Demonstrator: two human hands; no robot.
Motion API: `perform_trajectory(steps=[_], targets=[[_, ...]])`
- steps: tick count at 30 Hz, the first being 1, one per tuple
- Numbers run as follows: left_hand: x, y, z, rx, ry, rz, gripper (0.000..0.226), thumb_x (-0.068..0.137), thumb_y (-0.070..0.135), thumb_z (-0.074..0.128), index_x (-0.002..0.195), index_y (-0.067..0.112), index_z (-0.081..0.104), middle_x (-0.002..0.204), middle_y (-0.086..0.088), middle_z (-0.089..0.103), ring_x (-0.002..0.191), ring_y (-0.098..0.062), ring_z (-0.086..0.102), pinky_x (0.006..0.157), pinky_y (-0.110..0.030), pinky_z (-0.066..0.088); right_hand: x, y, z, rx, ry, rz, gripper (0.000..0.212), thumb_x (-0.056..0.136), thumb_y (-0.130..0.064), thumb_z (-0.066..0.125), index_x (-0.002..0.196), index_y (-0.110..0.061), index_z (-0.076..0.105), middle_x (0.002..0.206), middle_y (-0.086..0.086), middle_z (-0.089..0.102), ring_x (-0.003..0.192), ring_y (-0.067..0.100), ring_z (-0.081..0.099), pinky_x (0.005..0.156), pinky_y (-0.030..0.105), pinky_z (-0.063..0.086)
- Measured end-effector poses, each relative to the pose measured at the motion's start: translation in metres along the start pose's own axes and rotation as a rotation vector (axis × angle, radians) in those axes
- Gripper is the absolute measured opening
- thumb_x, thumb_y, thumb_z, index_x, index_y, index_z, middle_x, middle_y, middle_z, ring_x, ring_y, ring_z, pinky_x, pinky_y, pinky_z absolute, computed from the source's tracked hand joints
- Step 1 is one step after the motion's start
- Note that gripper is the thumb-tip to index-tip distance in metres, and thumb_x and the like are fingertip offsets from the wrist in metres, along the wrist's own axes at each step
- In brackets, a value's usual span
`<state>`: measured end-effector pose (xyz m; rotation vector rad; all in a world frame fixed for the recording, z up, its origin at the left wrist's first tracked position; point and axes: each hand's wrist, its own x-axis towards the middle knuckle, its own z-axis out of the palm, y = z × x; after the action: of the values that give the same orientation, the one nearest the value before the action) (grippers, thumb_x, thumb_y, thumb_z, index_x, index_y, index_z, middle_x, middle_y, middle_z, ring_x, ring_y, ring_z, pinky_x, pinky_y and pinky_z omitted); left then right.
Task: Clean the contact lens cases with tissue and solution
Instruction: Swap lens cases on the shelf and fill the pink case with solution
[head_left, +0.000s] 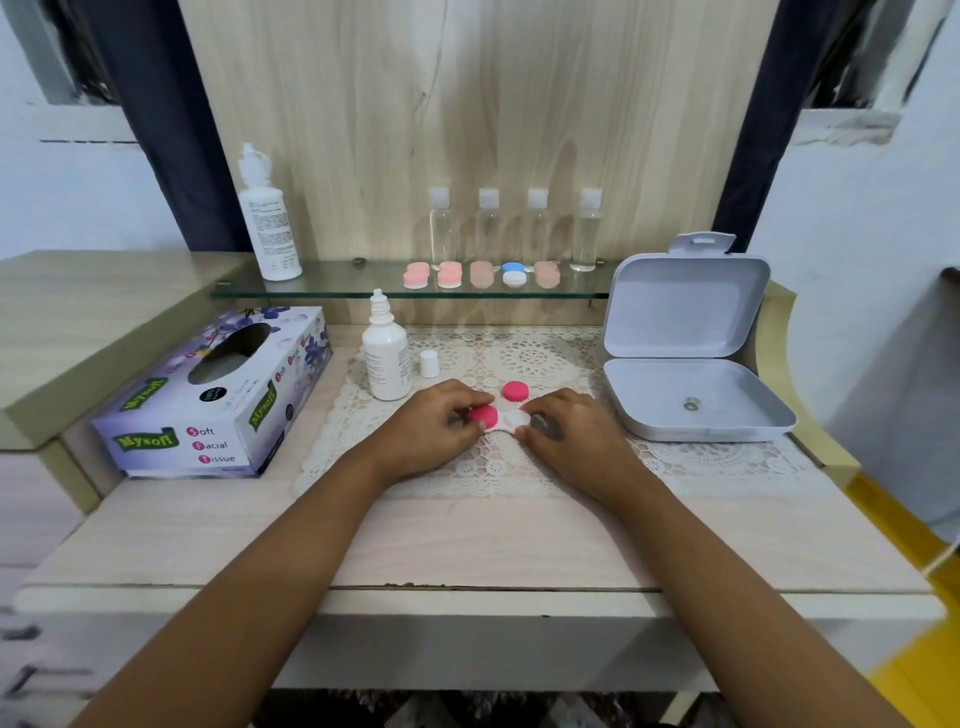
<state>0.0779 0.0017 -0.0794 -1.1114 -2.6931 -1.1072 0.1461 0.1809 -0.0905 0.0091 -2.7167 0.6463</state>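
A white contact lens case (511, 420) lies on the lace mat (545, 358) between both hands. My left hand (431, 431) grips the pink cap (483, 415) on the case's left well. My right hand (569, 434) pinches the case's uncapped right end. A second pink cap (515, 391) lies loose on the mat just behind the case. The small solution bottle (385, 353) stands uncapped to the left, its white cap (429, 364) beside it. A tissue box (218, 395) sits at the left.
An open grey plastic box (691, 343) stands at the right. A glass shelf (332, 291) behind carries a large white bottle (267, 218), several clear bottles (514, 228) and several lens cases (483, 274). The desk's front edge (467, 590) runs below my forearms.
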Motion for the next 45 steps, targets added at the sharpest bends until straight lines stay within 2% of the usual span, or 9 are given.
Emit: perform_trajectory(steps=[13,16,20,22,26,32,38,41,45], targets=[[0.004,0.002,0.007,0.224,0.164,0.008,0.030,0.077,0.036,0.073,0.088,0.009,0.063,0.079,0.002,0.053,0.076,-0.011,0.047,0.059,-0.013,0.032,0.001,0.000,0.000,0.005,0.006,0.004,0.031,0.085,-0.035,0.061,0.110,-0.018,0.064,0.113,0.005,0.060,0.106,0.024,0.052,0.092,0.038,0.042],[0.004,0.000,0.010,0.242,0.182,0.002,0.035,0.077,0.042,0.071,0.089,0.012,0.056,0.085,0.003,0.050,0.082,-0.014,0.048,0.066,-0.022,0.037,0.001,0.001,0.001,0.005,0.004,0.004,0.031,0.085,-0.037,0.061,0.109,-0.018,0.064,0.112,0.004,0.060,0.106,0.024,0.052,0.092,0.038,0.042],[-0.002,0.001,0.007,0.149,0.066,0.039,0.053,0.084,0.046,0.060,0.128,0.020,0.049,0.113,0.009,0.048,0.105,-0.007,0.046,0.093,-0.030,0.040,0.001,0.000,0.001,0.011,0.009,-0.007,0.030,0.085,-0.036,0.061,0.108,-0.017,0.065,0.109,0.005,0.061,0.103,0.025,0.053,0.089,0.036,0.042],[-0.004,0.001,0.004,0.137,0.012,0.084,0.051,0.084,0.036,0.050,0.133,0.021,0.050,0.122,0.006,0.052,0.112,-0.009,0.048,0.099,-0.033,0.039,0.001,0.000,0.000,0.013,0.009,-0.008,0.030,0.085,-0.035,0.061,0.109,-0.017,0.064,0.110,0.006,0.061,0.104,0.026,0.053,0.090,0.037,0.042],[-0.002,0.002,0.001,0.157,-0.022,0.074,0.033,0.091,0.021,0.055,0.123,0.014,0.060,0.113,0.001,0.055,0.106,-0.013,0.053,0.096,-0.031,0.042,-0.001,-0.001,0.000,0.010,0.006,-0.005,0.032,0.086,-0.034,0.060,0.112,-0.016,0.063,0.114,0.006,0.060,0.108,0.025,0.051,0.093,0.036,0.041],[0.003,0.001,0.006,0.168,0.047,-0.017,0.032,0.085,0.032,0.065,0.111,0.013,0.061,0.099,0.004,0.050,0.090,-0.008,0.048,0.077,-0.015,0.033,-0.001,-0.001,0.000,0.011,0.001,-0.002,0.031,0.086,-0.035,0.060,0.111,-0.017,0.063,0.113,0.005,0.060,0.107,0.025,0.051,0.091,0.034,0.040],[0.001,-0.003,0.006,0.013,-0.031,-0.027,0.037,0.081,0.022,0.062,0.118,0.020,0.064,0.110,0.008,0.057,0.109,-0.010,0.055,0.101,-0.031,0.042,0.000,0.000,0.000,0.002,-0.004,-0.001,0.033,0.086,-0.036,0.059,0.114,-0.018,0.062,0.116,0.004,0.058,0.110,0.024,0.049,0.093,0.036,0.040],[0.000,-0.002,0.008,0.024,-0.029,-0.063,0.052,0.075,0.050,0.065,0.121,0.027,0.056,0.116,0.008,0.049,0.113,-0.007,0.048,0.102,-0.031,0.038,0.000,0.000,0.000,0.007,-0.003,0.002,0.033,0.086,-0.037,0.059,0.113,-0.018,0.062,0.114,0.004,0.058,0.109,0.024,0.050,0.094,0.038,0.040],[0.003,-0.002,0.009,0.076,0.024,-0.091,0.036,0.083,0.035,0.067,0.113,0.018,0.055,0.109,0.002,0.050,0.108,-0.015,0.048,0.095,-0.031,0.040,0.000,0.000,0.000,0.009,-0.001,0.002,0.032,0.086,-0.036,0.059,0.113,-0.019,0.062,0.114,0.003,0.058,0.109,0.023,0.049,0.094,0.037,0.040]])
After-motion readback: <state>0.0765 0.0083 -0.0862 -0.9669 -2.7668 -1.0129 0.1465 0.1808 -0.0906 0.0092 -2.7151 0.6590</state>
